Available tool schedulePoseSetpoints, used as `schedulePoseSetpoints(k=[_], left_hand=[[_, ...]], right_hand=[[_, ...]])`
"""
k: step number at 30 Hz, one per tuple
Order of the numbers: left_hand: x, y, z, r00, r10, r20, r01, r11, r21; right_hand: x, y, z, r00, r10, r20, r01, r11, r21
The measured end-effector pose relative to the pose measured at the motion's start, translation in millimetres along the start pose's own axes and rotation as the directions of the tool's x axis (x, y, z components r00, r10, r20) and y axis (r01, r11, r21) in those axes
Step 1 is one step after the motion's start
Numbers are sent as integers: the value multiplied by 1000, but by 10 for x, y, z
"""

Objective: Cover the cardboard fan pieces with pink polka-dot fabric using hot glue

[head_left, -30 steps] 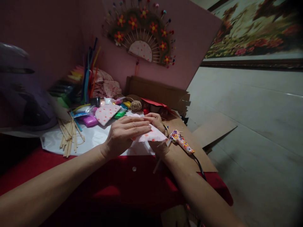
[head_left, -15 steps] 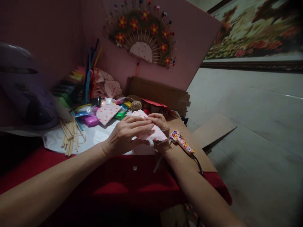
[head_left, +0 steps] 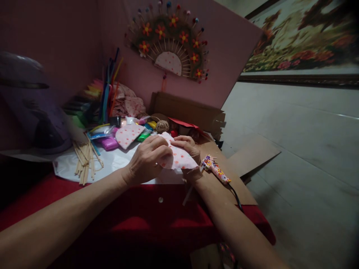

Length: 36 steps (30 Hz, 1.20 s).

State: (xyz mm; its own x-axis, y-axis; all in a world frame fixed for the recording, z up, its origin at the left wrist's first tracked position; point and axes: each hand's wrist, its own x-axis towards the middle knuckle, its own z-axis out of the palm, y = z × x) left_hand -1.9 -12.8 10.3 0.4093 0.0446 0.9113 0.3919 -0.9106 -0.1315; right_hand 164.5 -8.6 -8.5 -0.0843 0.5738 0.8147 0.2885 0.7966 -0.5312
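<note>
Between my hands is a pale pink piece of fabric [head_left: 179, 157] with red dots, roughly a half circle. My left hand [head_left: 148, 155] pinches its left edge, thumb and fingers closed. My right hand [head_left: 188, 146] grips the far right side, its fingers lying over the upper edge; the palm is hidden behind the piece. Just right of my right wrist lies a flower-patterned glue gun [head_left: 215, 169] with a black cord. A similar dotted half-circle piece [head_left: 129, 135] rests beyond my left hand on packets of coloured clay [head_left: 109, 142].
Wooden sticks [head_left: 85, 160] lie at the left on a white sheet [head_left: 66, 164]. Twine [head_left: 162, 126], pipe cleaners [head_left: 108, 89] and cardboard [head_left: 187, 108] stand behind. A decorated fan [head_left: 168, 46] hangs on the pink board. The red-covered table edge [head_left: 126, 213] is nearest me.
My left hand has gone from lying flat across the dotted fabric to pinching its left edge, so more of its surface shows. My right hand stays nearly in place.
</note>
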Motion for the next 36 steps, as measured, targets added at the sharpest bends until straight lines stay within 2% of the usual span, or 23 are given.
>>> schedulePoseSetpoints(k=[5,9,12,15,20,24,28,32,36], left_hand=[[-12,-4,0,1000,12,4,-12,1000,22],[-38,-27,8,997,-20,78,16,998,57],[-52,-55,14,982,-8,191,1,999,32],[-74,-85,24,959,38,282,-40,999,1],[-86,-98,29,941,90,325,-78,996,-49],[-58,-85,12,952,123,280,-96,990,-108],[-52,-89,12,963,139,231,-108,984,-142],[-79,-111,34,977,138,164,-108,978,-179],[-93,-126,48,986,106,127,-69,963,-262]], right_hand=[[10,-23,-14,1000,-16,4,16,1000,26],[33,27,-17,999,9,-33,-7,998,55],[38,97,5,991,132,-26,-126,977,174],[32,159,47,959,284,-5,-267,909,320],[27,175,61,952,304,46,-299,882,365],[6,159,47,956,290,50,-288,886,364],[-31,155,75,968,249,13,-243,931,272],[-36,133,80,996,85,-17,-82,988,131],[-5,106,27,999,-50,22,50,999,-6]])
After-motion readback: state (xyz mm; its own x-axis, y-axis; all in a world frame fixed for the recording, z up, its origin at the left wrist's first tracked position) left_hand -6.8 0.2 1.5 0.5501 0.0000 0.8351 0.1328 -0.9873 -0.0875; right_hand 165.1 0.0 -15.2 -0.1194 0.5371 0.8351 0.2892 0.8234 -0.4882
